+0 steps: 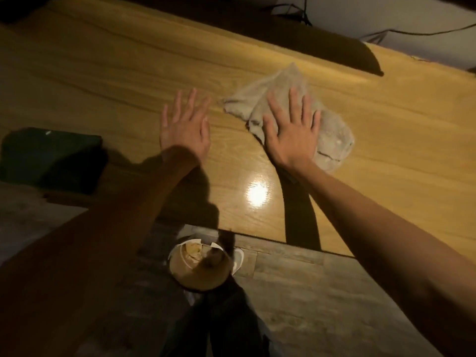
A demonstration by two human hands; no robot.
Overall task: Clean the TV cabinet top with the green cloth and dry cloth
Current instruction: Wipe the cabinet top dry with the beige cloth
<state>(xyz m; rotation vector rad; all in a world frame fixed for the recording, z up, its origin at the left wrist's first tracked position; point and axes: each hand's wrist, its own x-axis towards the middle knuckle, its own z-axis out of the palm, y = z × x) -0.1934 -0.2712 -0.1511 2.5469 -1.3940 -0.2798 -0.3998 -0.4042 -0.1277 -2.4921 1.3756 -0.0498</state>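
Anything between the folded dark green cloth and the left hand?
Head view: only bare wooden cabinet top, partly shadowed, between the folded dark green cloth and left hand.

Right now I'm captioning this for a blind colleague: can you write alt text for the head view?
The right hand presses a beige cloth flat on the wooden cabinet top, while the left hand lies open beside it. A folded green cloth sits at the left edge.

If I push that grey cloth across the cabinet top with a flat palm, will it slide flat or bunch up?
The grey cloth lies creased and folded over itself, so it looks limp and will likely bunch ahead of the right hand. The cabinet top shows a glossy glare spot, so it probably slides easily. It seems light, so lifted by one corner it would probably droop.
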